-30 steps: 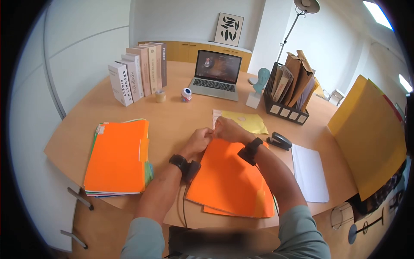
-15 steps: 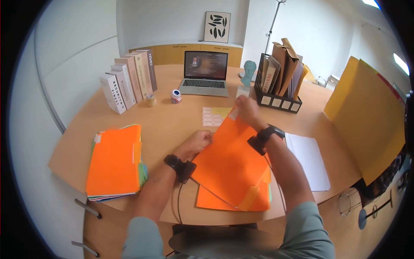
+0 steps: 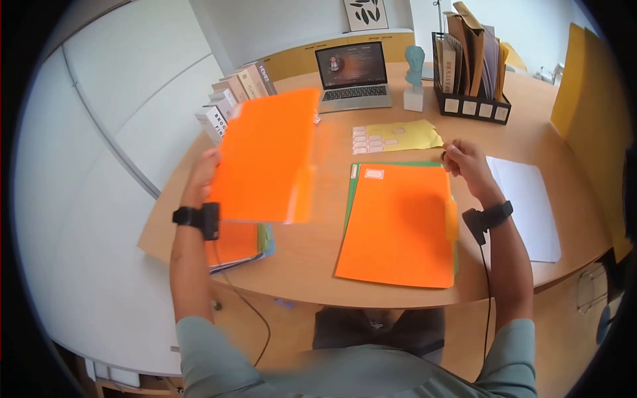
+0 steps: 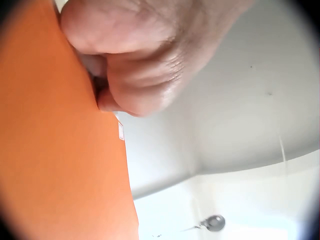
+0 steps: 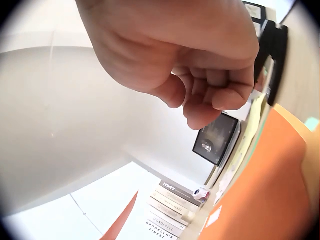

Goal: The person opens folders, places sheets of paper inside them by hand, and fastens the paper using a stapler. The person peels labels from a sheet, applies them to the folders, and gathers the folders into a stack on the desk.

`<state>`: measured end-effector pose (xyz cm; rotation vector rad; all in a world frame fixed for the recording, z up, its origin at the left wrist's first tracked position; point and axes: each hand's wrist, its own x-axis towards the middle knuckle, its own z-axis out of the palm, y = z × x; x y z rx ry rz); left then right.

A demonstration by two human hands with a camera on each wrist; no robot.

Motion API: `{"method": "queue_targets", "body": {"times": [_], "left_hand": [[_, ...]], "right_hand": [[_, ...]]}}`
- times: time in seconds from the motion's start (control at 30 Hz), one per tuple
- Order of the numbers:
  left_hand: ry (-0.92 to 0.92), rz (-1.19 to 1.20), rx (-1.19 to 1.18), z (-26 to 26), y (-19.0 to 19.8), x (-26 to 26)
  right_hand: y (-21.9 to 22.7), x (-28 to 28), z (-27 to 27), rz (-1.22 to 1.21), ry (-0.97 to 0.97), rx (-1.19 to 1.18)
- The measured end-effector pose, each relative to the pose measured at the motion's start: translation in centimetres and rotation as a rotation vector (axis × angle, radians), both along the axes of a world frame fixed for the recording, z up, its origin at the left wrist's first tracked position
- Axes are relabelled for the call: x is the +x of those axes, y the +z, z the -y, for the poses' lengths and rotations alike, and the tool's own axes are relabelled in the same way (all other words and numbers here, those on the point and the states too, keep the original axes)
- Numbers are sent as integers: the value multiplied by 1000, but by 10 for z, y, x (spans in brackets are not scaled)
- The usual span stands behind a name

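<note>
My left hand (image 3: 200, 178) grips an orange folder (image 3: 269, 159) by its left edge, holding it up over the stack of folders (image 3: 242, 244) on the left. A small white label sits near the folder's top left corner. In the left wrist view, the fingers curl at the edge of the orange sheet (image 4: 60, 130). My right hand (image 3: 466, 164) hangs with loosely curled fingers and holds nothing, just beyond the upper right corner of a second orange folder (image 3: 398, 229). That one lies flat on green folders and carries a label (image 3: 374, 174). A black stapler (image 5: 274, 62) shows behind the right hand.
A yellow sheet with stickers (image 3: 398, 137) lies behind the flat folder. White paper (image 3: 527, 205) is at the right. Further back stand a laptop (image 3: 355, 73), a bust on a block (image 3: 414, 76), a black file holder (image 3: 474, 106) and books (image 3: 242, 93).
The upper orange folder has left the pile and swung left in my left hand. My right hand has let go of it and sits at the right. The view has shifted too.
</note>
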<state>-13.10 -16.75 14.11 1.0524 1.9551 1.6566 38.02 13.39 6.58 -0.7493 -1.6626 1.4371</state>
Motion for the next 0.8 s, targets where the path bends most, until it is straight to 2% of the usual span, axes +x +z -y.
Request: {"method": "queue_targets", "body": {"times": [0.03,0.1,0.17,0.27,0.37,0.47,0.57,0.6,0.67,0.73,0.8], "left_hand": [[80,-18,-52,29,8,-11],[186,58,-134,89,-12,-86],[165,92,-141,143,-38,-135],[396,78,-170,172,-50,-102],[430,56,-190,194,-87,-146],[332,179,-210,178,-77,-93],[370,-552,-629,170,-90,-129],[353,-556,-512,152,-93,-122],[313,-550,-278,97,-74,-82],[-19,-171,-218,37,-50,-4],[-140,1,-320,-17,-31,99]], "right_hand": [[-7,-1,2,-9,-2,-47],[-27,-5,-1,-26,23,-148],[-38,-5,-6,14,49,-171],[-44,-7,-8,78,47,-182],[-46,-7,-9,97,50,-186],[-45,-4,-7,108,44,-204],[-38,0,-3,90,38,-237],[-36,1,-2,74,40,-263],[-37,3,-5,64,44,-289],[-29,7,-3,72,49,-330],[-21,14,1,58,53,-352]]}}
